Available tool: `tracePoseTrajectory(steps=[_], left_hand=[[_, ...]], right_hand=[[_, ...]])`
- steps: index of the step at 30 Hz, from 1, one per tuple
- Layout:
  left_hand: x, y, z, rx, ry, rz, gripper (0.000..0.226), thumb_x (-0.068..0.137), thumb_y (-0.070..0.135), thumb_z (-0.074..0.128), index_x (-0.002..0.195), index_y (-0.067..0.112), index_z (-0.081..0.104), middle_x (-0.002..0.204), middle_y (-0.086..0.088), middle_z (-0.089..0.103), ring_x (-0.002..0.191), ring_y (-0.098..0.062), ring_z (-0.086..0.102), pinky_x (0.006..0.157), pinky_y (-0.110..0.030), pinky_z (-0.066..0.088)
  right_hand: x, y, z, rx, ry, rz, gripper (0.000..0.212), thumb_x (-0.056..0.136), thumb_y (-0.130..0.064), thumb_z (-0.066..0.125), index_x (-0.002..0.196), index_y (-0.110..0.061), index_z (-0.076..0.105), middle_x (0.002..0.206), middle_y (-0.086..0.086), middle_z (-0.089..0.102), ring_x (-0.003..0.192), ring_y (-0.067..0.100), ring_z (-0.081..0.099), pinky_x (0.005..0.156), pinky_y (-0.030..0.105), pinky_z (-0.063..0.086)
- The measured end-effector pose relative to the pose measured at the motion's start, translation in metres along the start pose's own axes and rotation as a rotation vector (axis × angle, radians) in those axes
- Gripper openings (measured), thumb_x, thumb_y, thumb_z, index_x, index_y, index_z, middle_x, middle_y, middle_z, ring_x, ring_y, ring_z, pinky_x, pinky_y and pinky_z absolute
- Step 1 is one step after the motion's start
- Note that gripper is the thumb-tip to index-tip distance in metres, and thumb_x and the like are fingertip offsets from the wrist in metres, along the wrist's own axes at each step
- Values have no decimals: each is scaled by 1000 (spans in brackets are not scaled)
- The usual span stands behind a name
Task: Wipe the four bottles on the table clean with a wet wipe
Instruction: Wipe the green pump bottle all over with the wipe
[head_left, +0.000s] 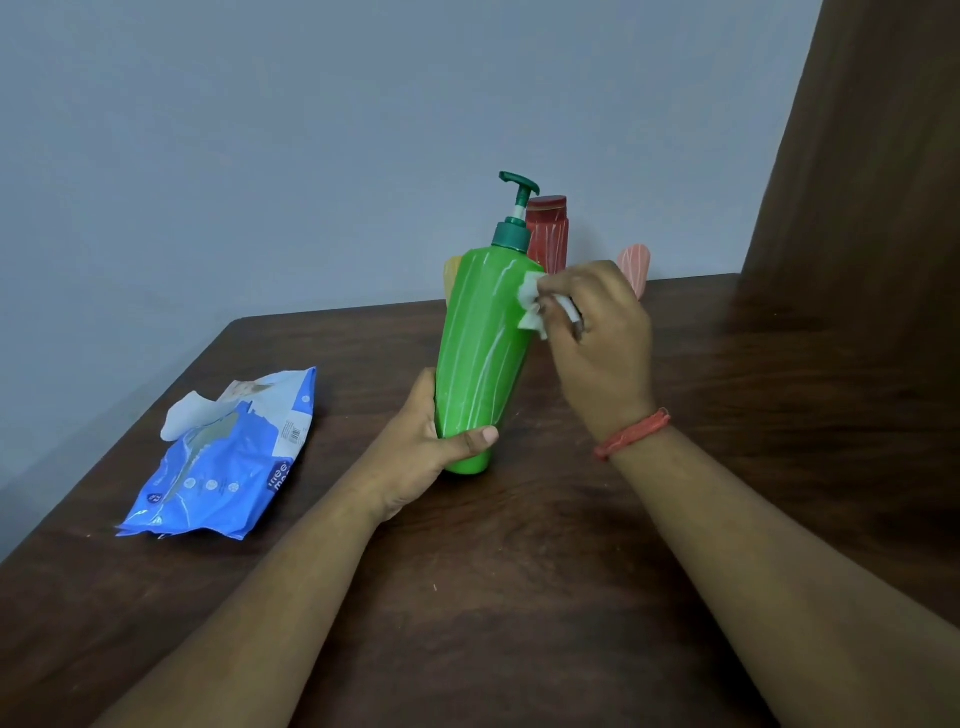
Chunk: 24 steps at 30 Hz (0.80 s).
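Note:
My left hand (415, 457) grips the base of a green pump bottle (483, 343), which is tilted a little and lifted just above the brown table (519, 571). My right hand (597, 332) pinches a crumpled white wet wipe (532, 306) against the bottle's upper right side. Behind the green bottle stand a red bottle (548, 234), a pink bottle (635, 267) partly hidden by my right hand, and a yellow bottle (452, 270) of which only a sliver shows.
A blue pack of wet wipes (228, 462) lies on the table's left side with a white wipe (187, 413) sticking out of its opening. A grey wall rises behind the table, and a brown curtain (857, 156) hangs at the right.

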<state>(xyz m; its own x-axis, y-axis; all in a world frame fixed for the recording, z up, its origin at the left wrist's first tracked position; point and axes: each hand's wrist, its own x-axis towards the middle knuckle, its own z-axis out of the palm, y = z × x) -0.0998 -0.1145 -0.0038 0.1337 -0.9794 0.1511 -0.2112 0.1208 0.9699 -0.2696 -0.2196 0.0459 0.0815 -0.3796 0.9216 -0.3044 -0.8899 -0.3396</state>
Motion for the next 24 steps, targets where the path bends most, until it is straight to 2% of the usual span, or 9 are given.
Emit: tracePoseTrajectory(steps=[5, 9, 14, 16, 18, 19, 22, 24], left_hand=[[3, -5, -3, -79, 32, -13, 69, 74, 24, 81, 133, 31, 46, 123, 6, 67, 116, -11, 63, 90, -27, 52], [3, -4, -2, -76, 7, -14, 68, 73, 26, 80, 132, 30, 46, 124, 5, 67, 117, -11, 63, 90, -26, 51], [4, -7, -5, -202, 48, -19, 65, 76, 22, 76, 133, 28, 47, 124, 5, 68, 116, -10, 64, 90, -26, 51], [3, -7, -6, -225, 40, -21, 63, 77, 21, 75, 133, 28, 47, 124, 3, 68, 116, -11, 64, 89, -25, 52], [3, -7, -5, -212, 15, -19, 63, 77, 22, 74, 134, 27, 46, 125, 3, 67, 115, -10, 64, 88, -24, 52], [4, -7, -6, -213, 10, -19, 63, 78, 22, 73, 134, 27, 46, 125, 3, 67, 115, -11, 64, 89, -25, 52], [4, -9, -8, -275, 46, -14, 63, 79, 21, 71, 136, 22, 45, 126, -1, 67, 116, -14, 63, 95, -30, 50], [3, -9, -9, -303, 50, -18, 63, 80, 22, 70, 137, 22, 45, 126, -1, 67, 117, -14, 63, 96, -31, 50]], right_hand=[[-20, -5, 8, -13, -233, -137, 14, 87, 4, 69, 99, -1, 72, 99, 10, 66, 92, 19, 62, 83, 27, 53], [-9, -3, 6, -12, -93, -11, 13, 89, 1, 68, 100, -3, 72, 100, 8, 66, 93, 11, 58, 85, 13, 45], [-26, -9, 12, -15, -335, -106, 13, 88, -1, 69, 101, -3, 71, 101, 8, 65, 91, 15, 61, 82, 17, 47], [-18, -7, 15, -10, -263, -59, 12, 89, -1, 69, 100, -4, 72, 100, 8, 65, 90, 14, 61, 81, 19, 49], [-13, -6, 13, 7, -180, -2, 11, 89, -1, 68, 99, -4, 72, 99, 7, 65, 91, 11, 60, 82, 14, 46], [-15, -6, 11, 18, -192, 2, 11, 89, -1, 68, 98, -4, 72, 99, 7, 65, 91, 11, 59, 82, 13, 45], [-28, -9, 11, 35, -353, -69, 10, 89, -1, 68, 98, -4, 71, 99, 7, 64, 90, 15, 61, 80, 19, 48], [-27, -10, 13, 31, -357, -81, 11, 89, -1, 69, 99, -4, 72, 99, 7, 65, 89, 15, 62, 81, 19, 48]])
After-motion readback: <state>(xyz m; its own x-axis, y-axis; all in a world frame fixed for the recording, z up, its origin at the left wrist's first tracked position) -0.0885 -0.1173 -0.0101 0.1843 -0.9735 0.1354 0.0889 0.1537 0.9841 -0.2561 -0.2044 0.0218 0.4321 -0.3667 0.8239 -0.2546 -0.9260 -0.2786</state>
